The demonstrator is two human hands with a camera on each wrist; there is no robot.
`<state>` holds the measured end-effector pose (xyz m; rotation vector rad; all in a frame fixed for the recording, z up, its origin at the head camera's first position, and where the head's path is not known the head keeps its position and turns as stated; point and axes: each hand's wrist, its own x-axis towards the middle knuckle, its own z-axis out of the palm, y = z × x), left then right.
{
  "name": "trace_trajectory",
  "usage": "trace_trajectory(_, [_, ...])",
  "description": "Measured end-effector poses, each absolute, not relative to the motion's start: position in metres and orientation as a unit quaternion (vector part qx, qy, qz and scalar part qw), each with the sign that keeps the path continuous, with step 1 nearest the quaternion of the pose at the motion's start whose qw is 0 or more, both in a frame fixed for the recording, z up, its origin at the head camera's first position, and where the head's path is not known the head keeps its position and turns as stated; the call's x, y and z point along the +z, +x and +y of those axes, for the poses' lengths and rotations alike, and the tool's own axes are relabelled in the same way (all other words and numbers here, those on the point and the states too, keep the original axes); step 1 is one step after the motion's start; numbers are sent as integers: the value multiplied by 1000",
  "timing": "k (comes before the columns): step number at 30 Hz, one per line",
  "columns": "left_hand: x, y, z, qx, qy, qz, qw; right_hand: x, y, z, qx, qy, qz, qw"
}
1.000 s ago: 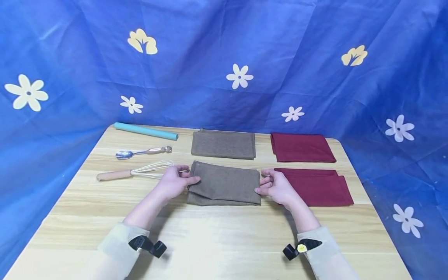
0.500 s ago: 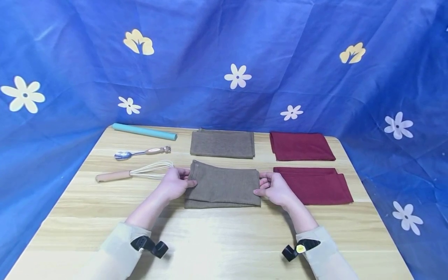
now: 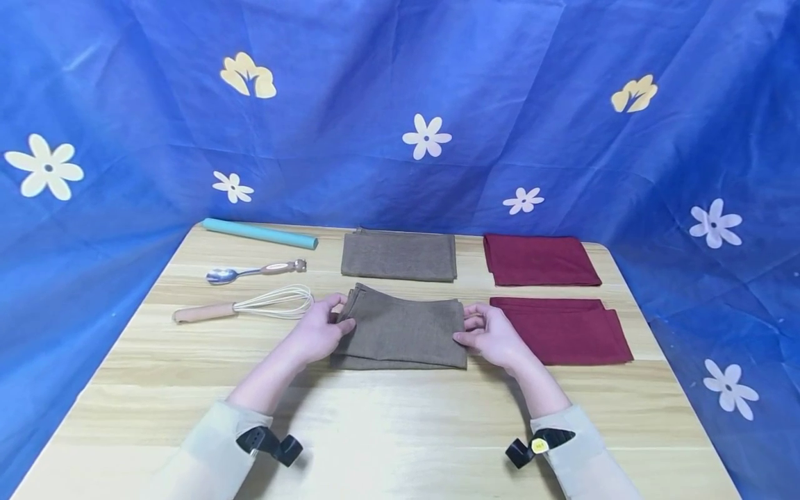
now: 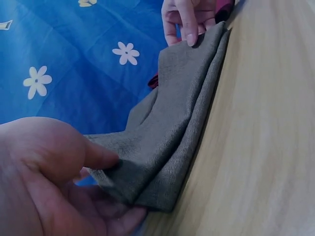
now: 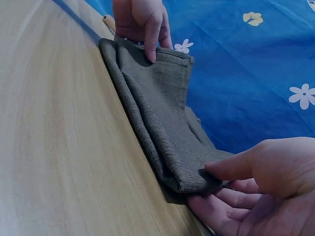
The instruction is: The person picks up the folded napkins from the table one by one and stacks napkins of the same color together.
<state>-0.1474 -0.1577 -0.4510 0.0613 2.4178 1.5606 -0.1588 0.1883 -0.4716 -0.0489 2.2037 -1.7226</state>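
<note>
Beneath the fingers [image 3: 346,326] spreads a pale wood-grain tabletop [image 3: 450,417] with rounded far corners; a bright white glare [image 3: 362,430] lies on it, nearer than the fingers. Beyond them and to either side hangs a creased blue fabric backdrop [image 3: 350,104], printed with white flowers [image 3: 427,137] and yellow leafy shapes [image 3: 248,75].

The widest open room is the near part of the counter [image 3: 400,437], between the wrist cameras [image 3: 289,450]. Beyond it, the front grey cloth [image 3: 406,330], held between the left hand [image 3: 317,332] and the right hand [image 3: 495,337], bars the way. The whisk [image 3: 206,312] crowds the left hand, though whether they touch is hard to tell; the front red cloth [image 3: 571,335] hems in the right hand. Narrow lanes run either side of the back grey cloth [image 3: 398,257], up to the curtain [image 3: 350,153].
</note>
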Motion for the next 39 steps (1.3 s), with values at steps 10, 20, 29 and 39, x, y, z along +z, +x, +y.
trace_trajectory(10, [-455, -148, -164, 522, 44, 847, 89, -471, -159, 194, -610, -21, 773, 171])
trace_trajectory(20, [-459, -149, -166, 539, 8, 839, 76, -470, -160, 199, -629, -22, 757, 176])
trace_trajectory(29, [-459, -150, -166, 535, -38, 842, 64, -465, -162, 205, -642, -34, 748, 167])
trace_trajectory(39, [-452, -153, -164, 543, -39, 836, 73, -456, -165, 210, -642, -39, 749, 160])
